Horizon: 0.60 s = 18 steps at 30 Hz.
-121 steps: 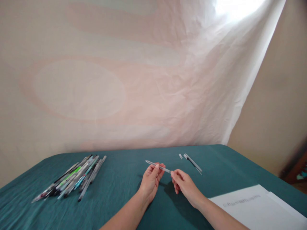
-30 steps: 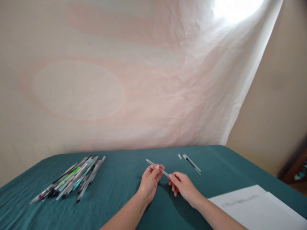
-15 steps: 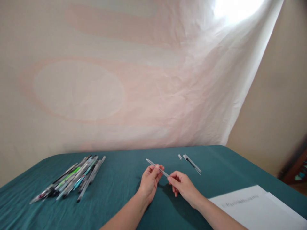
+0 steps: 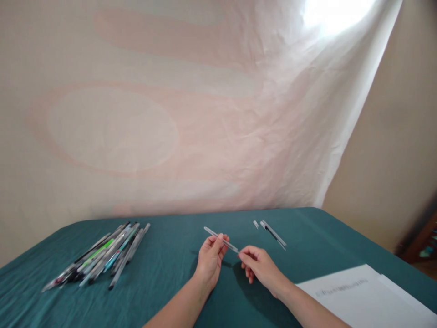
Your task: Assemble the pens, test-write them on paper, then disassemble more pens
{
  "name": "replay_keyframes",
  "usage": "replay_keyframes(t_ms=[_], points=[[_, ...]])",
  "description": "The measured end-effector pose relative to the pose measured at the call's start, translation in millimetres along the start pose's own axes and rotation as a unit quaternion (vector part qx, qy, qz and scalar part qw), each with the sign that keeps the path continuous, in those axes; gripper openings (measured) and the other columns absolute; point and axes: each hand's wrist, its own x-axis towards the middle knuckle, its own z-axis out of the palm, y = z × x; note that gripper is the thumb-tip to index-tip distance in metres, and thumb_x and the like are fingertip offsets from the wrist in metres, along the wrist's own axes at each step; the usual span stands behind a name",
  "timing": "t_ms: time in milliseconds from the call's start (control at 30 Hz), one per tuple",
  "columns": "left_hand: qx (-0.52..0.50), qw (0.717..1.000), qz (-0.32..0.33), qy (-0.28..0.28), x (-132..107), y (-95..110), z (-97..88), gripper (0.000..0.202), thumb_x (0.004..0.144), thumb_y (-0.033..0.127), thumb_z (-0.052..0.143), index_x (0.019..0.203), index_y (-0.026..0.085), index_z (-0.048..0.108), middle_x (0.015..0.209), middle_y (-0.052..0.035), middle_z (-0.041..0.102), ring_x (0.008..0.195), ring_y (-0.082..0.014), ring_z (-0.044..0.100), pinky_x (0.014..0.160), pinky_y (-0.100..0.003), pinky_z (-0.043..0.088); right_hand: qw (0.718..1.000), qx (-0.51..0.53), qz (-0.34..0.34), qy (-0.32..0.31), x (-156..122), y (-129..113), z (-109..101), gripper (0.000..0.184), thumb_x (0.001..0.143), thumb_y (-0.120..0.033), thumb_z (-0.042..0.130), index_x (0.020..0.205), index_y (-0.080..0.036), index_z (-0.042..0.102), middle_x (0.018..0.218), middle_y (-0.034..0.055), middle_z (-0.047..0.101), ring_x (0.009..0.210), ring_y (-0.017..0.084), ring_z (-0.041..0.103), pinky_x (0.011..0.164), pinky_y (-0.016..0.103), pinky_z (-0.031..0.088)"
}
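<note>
1. Two sheets of paper [image 4: 358,296] lie nearest, at 4 o'clock from the hands, overlapping on the table [image 4: 164,282].
2. Left hand [image 4: 209,260] is closed on the middle of a thin clear pen [image 4: 212,233], with the thumb pressed against the fingers. Judging by the shadow beneath, the pen is held off the table, near the table's centre.
3. Right hand [image 4: 262,269] pinches the pen's near end between thumb and forefinger, and the other fingers curl under. The pen slants from that pinch toward 10 o'clock, its far tip free.
4. Pile [image 4: 99,256] of pens lies well apart at 9 o'clock, fanned and overlapping.
5. Loose pen [image 4: 274,234] lies at 1 o'clock beyond the right hand, with a small cap [image 4: 256,224] just beside its far end.
6. White sheet [image 4: 205,136] hangs at 12 o'clock behind the table.
7. Risks, as I judge them:
   - The right pinch covers very little of a slim, smooth end, so a pull or twist could make it slip.
   - Any small part that comes free could drop and roll among the bits at 1 o'clock.
   - Hands pushing against each other could bend the thin barrel.
   - A wide swing of the free tip could reach nothing nearby, so the pile looks safe.
8. Count, near to far:
   - two sheets of paper
   - two hands
   - one held pen
   - one pile, its pens too overlapped to number
   - one loose pen, perhaps in two parts
   - one cap
</note>
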Motion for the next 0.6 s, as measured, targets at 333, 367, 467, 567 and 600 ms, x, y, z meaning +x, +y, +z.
replay_keyframes(t_ms=[333,367,467,567,600], points=[[0.017,0.994,0.045,0.093,12,7,-4.9,0.009,0.074,0.013,0.061,0.074,0.014,0.052,0.078,-0.0057,0.063,0.077,-0.0114,0.062,0.076,-0.024,0.049,0.977,-0.209,0.028,-0.040,-1,-5,-25,0.023,0.078,-0.037,0.045,0.075,-0.016,0.054,0.056,-0.0030,0.054,0.037,0.005,0.044,0.031,0.013,0.030],[0.020,0.993,0.052,0.106,13,10,-5.4,0.008,0.074,0.013,0.060,0.075,0.014,0.052,0.078,-0.0060,0.063,0.077,-0.0114,0.062,0.076,-0.024,0.049,0.968,-0.244,0.028,-0.052,-2,-7,-30,0.021,0.078,-0.035,0.045,0.074,-0.016,0.054,0.056,-0.0026,0.054,0.037,0.005,0.045,0.032,0.013,0.030],[0.021,0.987,0.070,0.143,16,15,-7.2,0.006,0.078,0.014,0.056,0.074,0.013,0.051,0.077,-0.0064,0.062,0.077,-0.0121,0.062,0.076,-0.026,0.049,0.946,-0.314,0.025,-0.081,-5,-16,-44,0.019,0.079,-0.030,0.045,0.073,-0.015,0.055,0.057,-0.0007,0.058,0.041,0.005,0.048,0.036,0.013,0.032],[0.013,0.978,0.098,0.185,18,17,-9.6,0.007,0.082,0.017,0.050,0.075,0.014,0.049,0.075,-0.0049,0.060,0.073,-0.0113,0.061,0.077,-0.029,0.048,0.934,-0.347,0.034,-0.083,-6,-21,-56,0.019,0.080,-0.029,0.045,0.074,-0.015,0.056,0.060,0.0010,0.061,0.043,0.006,0.051,0.041,0.014,0.034],[0.012,0.975,0.106,0.197,18,16,-10.4,0.007,0.083,0.017,0.048,0.076,0.015,0.049,0.074,-0.0042,0.059,0.071,-0.0107,0.061,0.077,-0.030,0.048,0.930,-0.357,0.038,-0.073,-5,-22,-60,0.019,0.080,-0.029,0.045,0.074,-0.015,0.057,0.060,0.0011,0.062,0.043,0.007,0.052,0.041,0.015,0.034]])
